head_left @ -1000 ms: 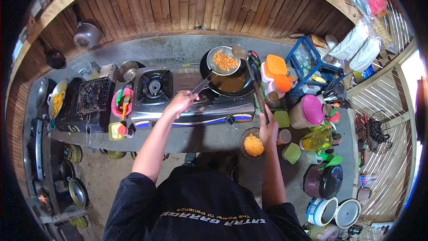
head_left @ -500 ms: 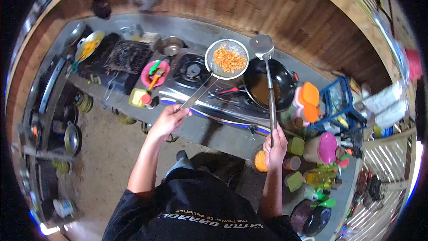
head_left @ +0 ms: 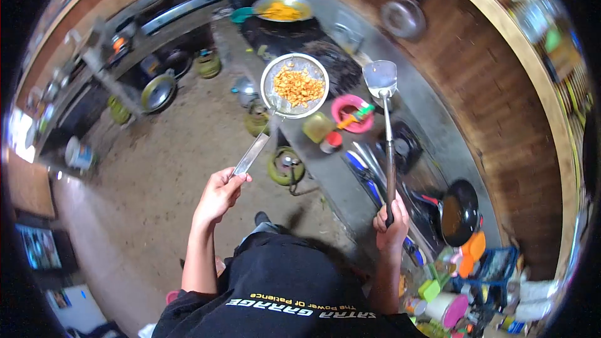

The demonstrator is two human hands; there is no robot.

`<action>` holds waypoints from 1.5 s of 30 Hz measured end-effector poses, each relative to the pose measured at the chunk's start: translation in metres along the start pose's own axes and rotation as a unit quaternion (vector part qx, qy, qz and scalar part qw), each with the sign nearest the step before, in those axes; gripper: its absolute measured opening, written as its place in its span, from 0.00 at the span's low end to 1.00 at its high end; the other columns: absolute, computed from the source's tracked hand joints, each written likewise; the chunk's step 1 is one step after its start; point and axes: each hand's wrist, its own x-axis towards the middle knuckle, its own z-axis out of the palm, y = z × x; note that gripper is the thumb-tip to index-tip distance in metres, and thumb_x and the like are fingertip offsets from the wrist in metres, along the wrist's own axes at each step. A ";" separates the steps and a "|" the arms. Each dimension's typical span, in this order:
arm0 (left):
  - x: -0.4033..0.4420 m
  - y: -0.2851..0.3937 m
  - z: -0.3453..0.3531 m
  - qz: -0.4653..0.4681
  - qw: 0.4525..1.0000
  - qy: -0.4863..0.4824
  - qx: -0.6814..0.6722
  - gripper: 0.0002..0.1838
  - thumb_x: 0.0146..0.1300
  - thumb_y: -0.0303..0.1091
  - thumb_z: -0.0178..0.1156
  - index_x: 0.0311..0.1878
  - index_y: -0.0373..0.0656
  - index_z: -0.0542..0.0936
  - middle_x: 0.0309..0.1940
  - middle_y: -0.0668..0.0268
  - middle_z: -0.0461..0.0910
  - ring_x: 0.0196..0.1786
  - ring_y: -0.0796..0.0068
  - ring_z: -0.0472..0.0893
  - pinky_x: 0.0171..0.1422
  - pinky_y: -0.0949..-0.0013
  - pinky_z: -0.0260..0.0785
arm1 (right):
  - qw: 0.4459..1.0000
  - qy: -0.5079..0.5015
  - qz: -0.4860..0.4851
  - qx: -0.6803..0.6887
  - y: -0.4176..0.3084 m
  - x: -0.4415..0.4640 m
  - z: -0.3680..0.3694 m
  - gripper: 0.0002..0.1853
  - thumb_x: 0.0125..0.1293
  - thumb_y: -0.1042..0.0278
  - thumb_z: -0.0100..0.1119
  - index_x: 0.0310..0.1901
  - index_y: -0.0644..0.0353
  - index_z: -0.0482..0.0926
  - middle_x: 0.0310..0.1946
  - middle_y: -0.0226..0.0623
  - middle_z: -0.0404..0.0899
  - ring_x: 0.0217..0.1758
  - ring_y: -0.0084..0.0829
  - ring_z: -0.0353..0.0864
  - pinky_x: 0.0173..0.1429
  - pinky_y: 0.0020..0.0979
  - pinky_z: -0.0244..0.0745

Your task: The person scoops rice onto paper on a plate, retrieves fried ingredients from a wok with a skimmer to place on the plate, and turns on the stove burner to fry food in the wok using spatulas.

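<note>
My left hand (head_left: 222,193) is closed around the flat metal handle of a round mesh strainer (head_left: 271,105). Small golden-orange fried pieces (head_left: 299,86) lie heaped in the strainer, too small to name for certain. The strainer is held up in front of the counter's near edge. My right hand (head_left: 392,220) grips the dark handle of a metal spatula (head_left: 380,79), its broad blade pointing away from me, above the counter. Beneath and between the two tools are a pink bowl (head_left: 338,108) with green- and orange-handled utensils and a red-lidded jar (head_left: 331,143).
A black wok (head_left: 464,219) with brown liquid sits on the stove at right. At the counter's far end stands a pan (head_left: 303,7) of yellow-orange food. Green gas cylinders (head_left: 286,166) stand on the floor below. Jars and a blue crate (head_left: 494,272) crowd the lower right.
My view has turned left, so the wok and stove have shifted right. The strainer has moved from over the stove, leftward along the counter. Both hands keep their tools.
</note>
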 end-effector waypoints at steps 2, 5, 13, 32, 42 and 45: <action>-0.007 0.005 -0.051 0.011 0.999 0.049 -0.017 0.09 0.70 0.37 0.56 0.39 0.42 0.79 0.14 0.82 0.60 0.15 0.89 0.54 0.19 0.77 0.44 | 0.999 -0.047 0.020 0.013 0.020 0.014 0.055 0.22 0.76 0.63 0.42 0.68 0.62 0.63 0.18 0.27 0.62 0.13 0.17 0.56 0.17 0.21 0.51; -0.016 0.003 -0.120 0.029 0.993 0.109 -0.032 0.10 0.71 0.37 0.54 0.40 0.43 0.80 0.14 0.81 0.61 0.15 0.89 0.56 0.19 0.77 0.46 | 0.992 -0.110 0.065 0.011 0.049 0.036 0.134 0.22 0.76 0.64 0.42 0.68 0.61 0.63 0.19 0.28 0.64 0.12 0.17 0.55 0.16 0.20 0.51; -0.075 -0.014 -0.236 0.052 0.943 0.312 -0.101 0.10 0.72 0.37 0.53 0.41 0.41 0.79 0.14 0.80 0.61 0.16 0.89 0.56 0.20 0.78 0.47 | 0.936 -0.300 0.163 -0.088 0.124 0.078 0.317 0.19 0.76 0.61 0.44 0.64 0.59 0.68 0.20 0.27 0.65 0.12 0.16 0.55 0.16 0.20 0.51; -0.084 -0.005 -0.404 0.047 0.660 0.709 -0.242 0.11 0.73 0.39 0.51 0.46 0.42 0.79 0.15 0.78 0.65 0.16 0.87 0.60 0.20 0.79 0.52 | 0.718 -0.587 0.318 -0.196 0.310 0.160 0.729 0.20 0.73 0.67 0.51 0.64 0.63 0.68 0.27 0.32 0.76 0.12 0.12 0.59 0.15 0.17 0.52; -0.161 -0.037 -0.479 0.073 0.487 0.812 -0.315 0.13 0.74 0.37 0.49 0.52 0.40 0.78 0.17 0.79 0.63 0.18 0.89 0.58 0.20 0.80 0.48 | 0.606 -0.679 0.329 -0.252 0.425 0.044 0.881 0.20 0.73 0.65 0.50 0.63 0.64 0.69 0.29 0.35 0.76 0.11 0.14 0.56 0.14 0.19 0.51; -0.194 -0.065 -0.518 0.079 0.445 0.823 -0.344 0.12 0.74 0.37 0.49 0.52 0.42 0.77 0.16 0.79 0.62 0.17 0.89 0.57 0.20 0.79 0.47 | 0.569 -0.699 0.342 -0.264 0.472 -0.018 0.924 0.20 0.73 0.66 0.50 0.63 0.63 0.69 0.28 0.35 0.76 0.11 0.15 0.56 0.14 0.19 0.50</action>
